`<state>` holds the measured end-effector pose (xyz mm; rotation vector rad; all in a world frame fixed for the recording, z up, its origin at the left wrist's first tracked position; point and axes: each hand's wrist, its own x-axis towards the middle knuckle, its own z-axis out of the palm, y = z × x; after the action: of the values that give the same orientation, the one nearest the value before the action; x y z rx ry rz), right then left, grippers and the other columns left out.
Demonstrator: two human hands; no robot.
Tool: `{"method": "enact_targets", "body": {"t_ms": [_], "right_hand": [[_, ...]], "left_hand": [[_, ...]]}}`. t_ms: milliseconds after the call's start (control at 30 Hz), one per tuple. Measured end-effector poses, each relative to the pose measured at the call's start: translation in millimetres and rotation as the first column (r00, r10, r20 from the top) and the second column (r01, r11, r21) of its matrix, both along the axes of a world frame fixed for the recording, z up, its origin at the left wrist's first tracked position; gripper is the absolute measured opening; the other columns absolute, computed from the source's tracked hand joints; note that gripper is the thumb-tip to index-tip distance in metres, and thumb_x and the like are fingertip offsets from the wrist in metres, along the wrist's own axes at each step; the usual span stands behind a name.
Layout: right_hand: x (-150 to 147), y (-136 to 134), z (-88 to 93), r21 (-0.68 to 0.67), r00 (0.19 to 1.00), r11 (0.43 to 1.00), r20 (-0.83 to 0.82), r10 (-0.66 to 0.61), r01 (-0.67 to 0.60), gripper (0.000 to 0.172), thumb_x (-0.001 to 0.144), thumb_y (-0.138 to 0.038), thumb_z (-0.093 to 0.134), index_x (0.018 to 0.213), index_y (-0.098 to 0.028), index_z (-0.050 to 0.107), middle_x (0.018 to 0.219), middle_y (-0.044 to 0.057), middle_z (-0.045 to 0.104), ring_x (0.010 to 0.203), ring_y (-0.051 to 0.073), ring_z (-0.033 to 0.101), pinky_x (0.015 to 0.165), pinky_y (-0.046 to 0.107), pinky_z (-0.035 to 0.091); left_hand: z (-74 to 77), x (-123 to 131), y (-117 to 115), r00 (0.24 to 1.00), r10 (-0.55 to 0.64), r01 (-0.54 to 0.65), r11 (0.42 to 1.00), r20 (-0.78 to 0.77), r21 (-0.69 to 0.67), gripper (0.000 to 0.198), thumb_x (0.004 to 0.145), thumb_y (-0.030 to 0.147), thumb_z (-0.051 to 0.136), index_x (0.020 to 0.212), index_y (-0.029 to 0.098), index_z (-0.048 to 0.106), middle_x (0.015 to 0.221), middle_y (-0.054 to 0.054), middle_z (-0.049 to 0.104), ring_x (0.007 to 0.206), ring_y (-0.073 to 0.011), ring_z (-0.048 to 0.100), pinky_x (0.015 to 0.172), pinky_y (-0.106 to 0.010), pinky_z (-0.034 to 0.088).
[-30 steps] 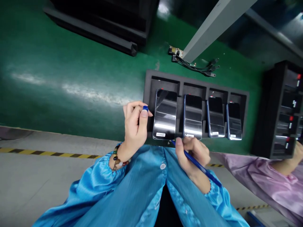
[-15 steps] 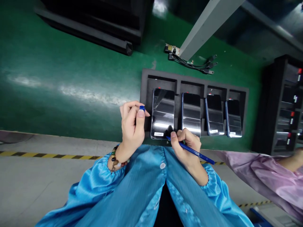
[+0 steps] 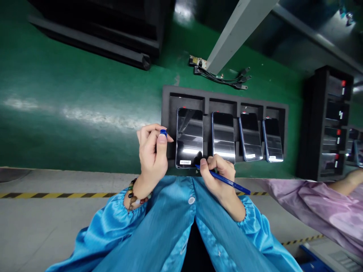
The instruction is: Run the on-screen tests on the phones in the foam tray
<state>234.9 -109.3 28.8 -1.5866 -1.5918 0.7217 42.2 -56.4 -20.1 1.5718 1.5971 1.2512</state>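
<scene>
Between thumb and fingers, my left hand (image 3: 153,149) pinches a small blue pen cap (image 3: 163,132), just left of the leftmost smartphone (image 3: 189,138). My right hand (image 3: 218,173) is closed around a blue pen (image 3: 231,183), its tip at that phone's lower right corner; whether it touches the glass I cannot tell. A white label (image 3: 185,162) sits at the phone's lower edge. Right of it lie a second phone (image 3: 223,132), partly behind my right hand, a third (image 3: 251,136) and a fourth (image 3: 273,139). All rest in a dark foam tray (image 3: 183,90) with separate pockets.
The tray lies on a green table (image 3: 70,90). Behind it are black cables (image 3: 224,80) and a grey post (image 3: 238,34). A black stack (image 3: 93,37) stands back left. At right is another black tray (image 3: 320,124) with phones. A co-worker's pink sleeve (image 3: 309,200) is beside me.
The whole view has shifted slightly, so the tray, phones and both hands appear a little further left. Both hands keep their grips, with the pen tip at the same corner.
</scene>
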Motion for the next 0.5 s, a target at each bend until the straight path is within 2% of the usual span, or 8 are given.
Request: {"method": "enact_targets", "body": {"t_ms": [333, 433, 500], "right_hand": [[-2, -1, -0.5, -0.028, 1.000, 0.999, -0.023, -0.018, 0.017, 0.046, 0.099, -0.016, 0.066, 0.067, -0.024, 0.034, 0.059, -0.009, 0.038, 0.048, 0.006, 0.037, 0.051, 0.023, 0.036], [1, -1, 3.2, -0.044, 0.990, 0.999, -0.139, -0.022, 0.016, 0.047, 0.102, -0.018, 0.066, 0.067, -0.024, 0.036, 0.055, -0.009, 0.043, 0.045, 0.006, 0.039, 0.049, 0.023, 0.036], [11, -1, 7.3, -0.049, 0.958, 0.994, -0.266, -0.107, 0.098, 0.043, 0.104, -0.023, 0.069, 0.071, -0.025, 0.042, 0.052, -0.010, 0.051, 0.041, 0.007, 0.046, 0.047, 0.023, 0.039]], "left_hand": [[-0.3, 0, 0, 0.999, -0.010, 0.010, 1.000, 0.033, 0.016, 0.043, 0.117, 0.042, 0.043, 0.090, 0.024, 0.071, 0.114, -0.009, 0.071, 0.116, -0.0249, 0.064, 0.104, -0.045, 0.047], [-1.0, 0, 0, 1.000, -0.002, 0.001, 1.000, 0.030, 0.017, 0.043, 0.117, 0.044, 0.044, 0.089, 0.024, 0.071, 0.114, -0.009, 0.071, 0.116, -0.0250, 0.064, 0.104, -0.045, 0.047], [-1.7, -1, 0, 1.000, 0.003, -0.003, 1.000, 0.031, 0.019, 0.044, 0.116, 0.044, 0.044, 0.089, 0.024, 0.071, 0.114, -0.009, 0.071, 0.115, -0.0250, 0.064, 0.104, -0.046, 0.047]]}}
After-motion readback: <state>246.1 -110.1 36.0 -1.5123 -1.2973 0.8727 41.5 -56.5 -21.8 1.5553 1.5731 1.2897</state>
